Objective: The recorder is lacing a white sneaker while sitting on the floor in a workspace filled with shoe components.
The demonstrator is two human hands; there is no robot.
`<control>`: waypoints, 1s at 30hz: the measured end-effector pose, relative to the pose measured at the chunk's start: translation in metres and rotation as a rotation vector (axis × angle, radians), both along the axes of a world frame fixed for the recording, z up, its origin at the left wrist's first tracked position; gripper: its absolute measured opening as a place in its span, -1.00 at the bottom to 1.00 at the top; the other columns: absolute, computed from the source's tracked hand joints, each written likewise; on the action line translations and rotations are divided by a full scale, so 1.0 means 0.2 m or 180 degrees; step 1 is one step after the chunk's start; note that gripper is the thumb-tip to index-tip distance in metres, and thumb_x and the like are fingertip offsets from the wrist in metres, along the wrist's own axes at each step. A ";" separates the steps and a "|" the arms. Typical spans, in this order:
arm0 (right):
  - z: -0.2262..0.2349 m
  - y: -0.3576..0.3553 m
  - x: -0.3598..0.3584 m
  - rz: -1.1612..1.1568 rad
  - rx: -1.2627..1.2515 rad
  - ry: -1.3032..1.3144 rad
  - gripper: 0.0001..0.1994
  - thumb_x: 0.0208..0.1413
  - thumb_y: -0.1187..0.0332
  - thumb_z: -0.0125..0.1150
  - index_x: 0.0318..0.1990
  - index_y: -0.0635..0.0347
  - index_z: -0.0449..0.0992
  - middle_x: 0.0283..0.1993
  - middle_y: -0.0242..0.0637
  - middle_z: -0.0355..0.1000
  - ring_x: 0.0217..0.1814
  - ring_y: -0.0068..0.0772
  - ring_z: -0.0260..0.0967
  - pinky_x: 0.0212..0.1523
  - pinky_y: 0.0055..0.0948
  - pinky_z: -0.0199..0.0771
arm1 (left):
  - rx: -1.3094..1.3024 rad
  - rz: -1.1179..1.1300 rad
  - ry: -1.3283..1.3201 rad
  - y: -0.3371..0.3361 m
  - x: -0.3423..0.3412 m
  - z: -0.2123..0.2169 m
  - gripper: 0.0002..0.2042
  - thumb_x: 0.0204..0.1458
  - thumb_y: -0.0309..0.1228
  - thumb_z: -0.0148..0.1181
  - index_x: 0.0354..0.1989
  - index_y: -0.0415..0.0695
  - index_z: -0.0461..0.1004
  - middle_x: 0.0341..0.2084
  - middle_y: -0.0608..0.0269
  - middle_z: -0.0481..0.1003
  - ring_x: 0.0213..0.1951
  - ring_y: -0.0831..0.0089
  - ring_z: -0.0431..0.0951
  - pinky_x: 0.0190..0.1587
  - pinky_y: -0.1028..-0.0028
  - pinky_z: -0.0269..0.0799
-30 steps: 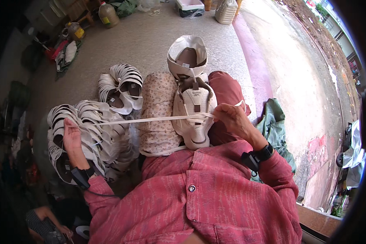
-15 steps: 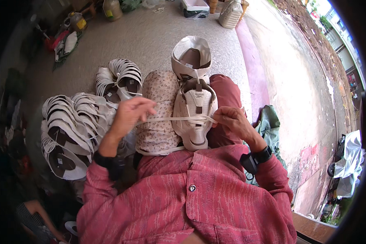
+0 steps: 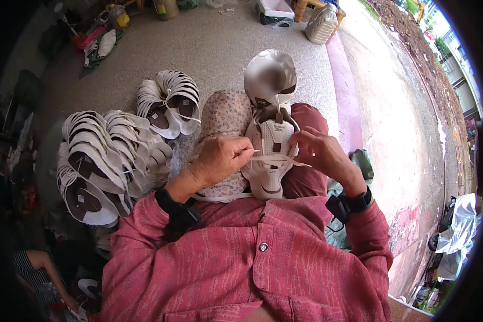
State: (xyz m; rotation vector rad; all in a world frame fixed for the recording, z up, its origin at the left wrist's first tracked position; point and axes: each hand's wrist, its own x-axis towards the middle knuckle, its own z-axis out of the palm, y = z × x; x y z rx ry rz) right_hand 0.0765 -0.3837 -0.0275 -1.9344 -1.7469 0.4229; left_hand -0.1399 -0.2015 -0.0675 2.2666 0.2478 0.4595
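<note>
On my lap lies a cream shoe upper [image 3: 269, 180] with a mesh tongue and brown patches. A pale shoelace [image 3: 273, 158] crosses it, one loose end pointing right below my right hand. My left hand [image 3: 225, 156] is closed, pinching the lace's tip beside the upper's left edge. The fingers of my right hand [image 3: 322, 153] curl round the upper's right edge, the thumb near the lace. A second cream upper [image 3: 256, 85] stands beyond, joined to the first by a thin string; part of its inside is blurred.
Bundles of white uppers [image 3: 94, 161] with brown insides lie at left, and another bundle [image 3: 169, 102] farther off. A patterned cloth roll [image 3: 225, 112] rests beside the upper. Far off stand a plastic jug [image 3: 321, 27] and a white bin [image 3: 275, 12]. Another person's arm [image 3: 51, 276] shows lower left.
My left hand has come right, from pulling the lace out sideways to the upper's left edge. My right hand has shifted from the lace up to the upper's right edge.
</note>
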 end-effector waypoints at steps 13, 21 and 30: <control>-0.10 0.05 0.09 0.0767 0.0548 -0.0464 -0.77 -0.14 0.41 0.40 -0.30 0.13 0.48 -0.34 -0.27 0.37 -0.27 -0.11 0.40 -0.26 -0.19 0.39 | 0.1074 -0.0083 -0.0019 0.01 0.12 0.04 -0.87 -0.03 -0.39 0.23 -0.47 -0.17 0.46 -0.45 0.14 0.49 -0.33 0.16 0.54 -0.31 0.25 0.43; 0.04 0.17 -0.03 0.0992 0.1036 -0.0315 -0.85 -0.13 0.46 0.38 -0.35 0.16 0.57 -0.37 -0.28 0.37 -0.29 -0.18 0.40 -0.31 -0.25 0.38 | 0.0660 -0.1725 0.0435 0.22 0.22 0.20 -0.67 -0.13 -0.44 0.37 -0.16 -0.15 0.43 -0.13 0.22 0.42 -0.15 0.26 0.55 -0.13 0.34 0.48; -0.08 0.27 -0.17 0.0876 0.0873 -0.0153 -0.83 -0.07 0.44 0.37 -0.26 0.14 0.62 -0.25 -0.34 0.44 -0.19 -0.23 0.44 -0.11 -0.28 0.44 | 0.0102 -0.1660 -0.0136 0.24 0.19 0.08 -0.77 -0.16 -0.53 0.38 -0.34 -0.20 0.44 -0.42 0.22 0.44 -0.35 0.30 0.49 -0.29 0.39 0.39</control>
